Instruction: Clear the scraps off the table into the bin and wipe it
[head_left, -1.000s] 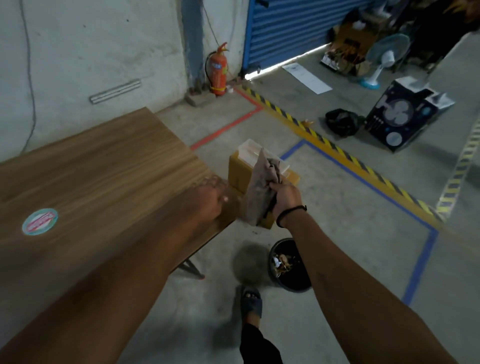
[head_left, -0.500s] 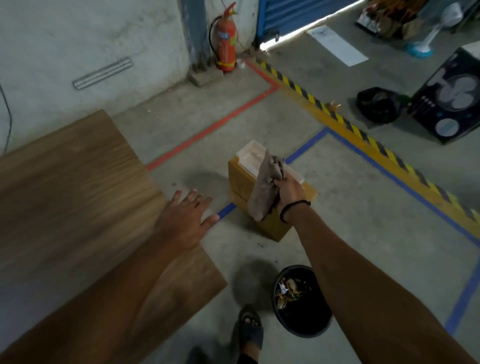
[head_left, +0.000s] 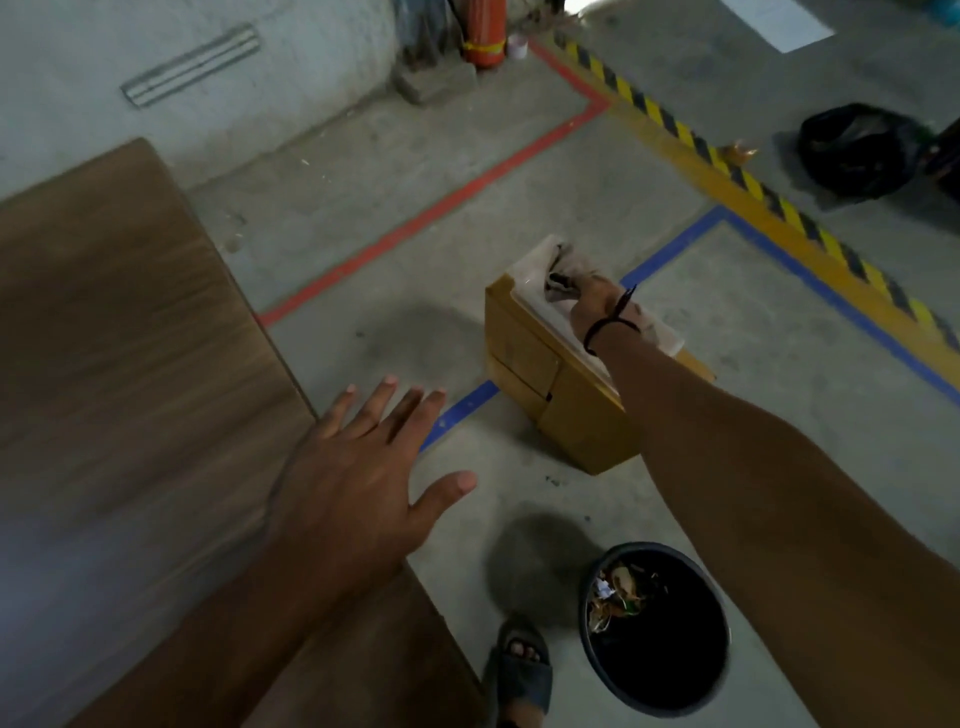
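While clutching cloth (head_left: 563, 273) in right hand (head_left: 595, 307) over box (head_left: 524, 358), centre frame, risked dropping it past edge; held left hand (head_left: 358, 467) splayed.

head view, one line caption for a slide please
The right hand grips the cloth on a wooden box; left hand spread open by the table edge; scraps in the bin.
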